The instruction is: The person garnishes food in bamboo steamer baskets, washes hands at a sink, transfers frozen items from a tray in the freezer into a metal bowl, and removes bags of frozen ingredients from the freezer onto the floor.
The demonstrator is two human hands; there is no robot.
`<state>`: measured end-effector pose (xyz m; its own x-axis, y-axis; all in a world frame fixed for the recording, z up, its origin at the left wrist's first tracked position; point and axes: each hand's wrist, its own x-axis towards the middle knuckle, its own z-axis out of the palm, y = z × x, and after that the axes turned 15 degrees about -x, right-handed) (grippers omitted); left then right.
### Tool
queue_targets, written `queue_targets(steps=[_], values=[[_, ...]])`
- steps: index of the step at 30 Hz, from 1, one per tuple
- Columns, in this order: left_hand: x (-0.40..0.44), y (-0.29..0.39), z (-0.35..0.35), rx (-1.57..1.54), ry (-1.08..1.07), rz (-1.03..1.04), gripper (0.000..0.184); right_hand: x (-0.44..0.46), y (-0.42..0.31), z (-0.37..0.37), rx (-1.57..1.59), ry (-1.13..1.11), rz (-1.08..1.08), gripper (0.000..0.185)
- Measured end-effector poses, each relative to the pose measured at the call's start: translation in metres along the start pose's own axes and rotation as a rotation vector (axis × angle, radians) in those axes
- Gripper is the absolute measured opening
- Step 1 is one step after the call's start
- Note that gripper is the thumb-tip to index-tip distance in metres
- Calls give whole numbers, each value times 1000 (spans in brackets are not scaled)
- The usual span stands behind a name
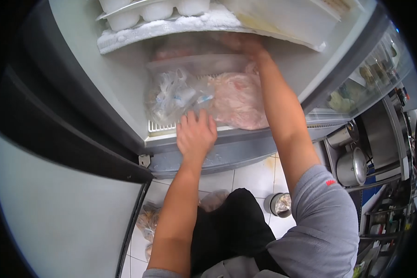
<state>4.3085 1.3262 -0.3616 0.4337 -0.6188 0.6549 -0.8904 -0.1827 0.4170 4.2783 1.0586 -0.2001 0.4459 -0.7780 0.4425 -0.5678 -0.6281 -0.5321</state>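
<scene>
My left hand [197, 132] rests at the front edge of the freezer's bottom level, fingers stretched out over the near edge of a clear plastic bag [173, 95] with crumpled wrapping and bluish bits inside. To its right lies a bag of pale pink raw meat [240, 99]. My right hand [245, 42] reaches deep under the frosted shelf [171, 30]. Its fingers are blurred and partly hidden, close to more pinkish packed meat [171, 50] at the back. I cannot make out whether it grips anything.
White round tubs [157, 10] and a pale container [292, 21] sit on the shelf above. The open freezer door [65, 208] stands left. On the floor are a small bin [279, 205] and filled bags [148, 220]. A lidded pot [352, 167] stands on a rack at right.
</scene>
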Motion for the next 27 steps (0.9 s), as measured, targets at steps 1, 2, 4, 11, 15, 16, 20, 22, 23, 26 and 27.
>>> queue_targets(steps=[1,2,4,11,15,16,20,22,23,26,27], values=[[0,0,0,-4,-2,-1,21,-22,-5,-14,149,-22,74,43],[1,1,0,0,-18,-24,24,-42,-1,-25,145,-20,78,43],[0,2,-2,-4,-40,-33,27,-101,13,-49,1148,-135,279,43],[3,0,-13,-768,-14,-168,50,-252,72,-45,1577,-346,205,53],[-17,38,-44,-1696,-306,-447,60,-292,53,-50,1527,-394,136,56],[-22,44,-47,-1822,-447,-535,61,-295,48,-53,1529,-397,138,56],[-31,44,-48,-1949,-257,-629,49,-284,46,-65,1298,-378,127,45],[-16,35,-44,-1908,-77,-662,40,-273,48,-64,1123,-329,94,39],[-5,32,-39,-1865,109,-699,31,-265,46,-59,973,-269,110,35],[37,40,-30,-1427,424,-437,23,-238,30,-33,711,-115,111,32],[43,45,-37,-1178,292,-458,30,-227,31,-20,546,15,55,38]])
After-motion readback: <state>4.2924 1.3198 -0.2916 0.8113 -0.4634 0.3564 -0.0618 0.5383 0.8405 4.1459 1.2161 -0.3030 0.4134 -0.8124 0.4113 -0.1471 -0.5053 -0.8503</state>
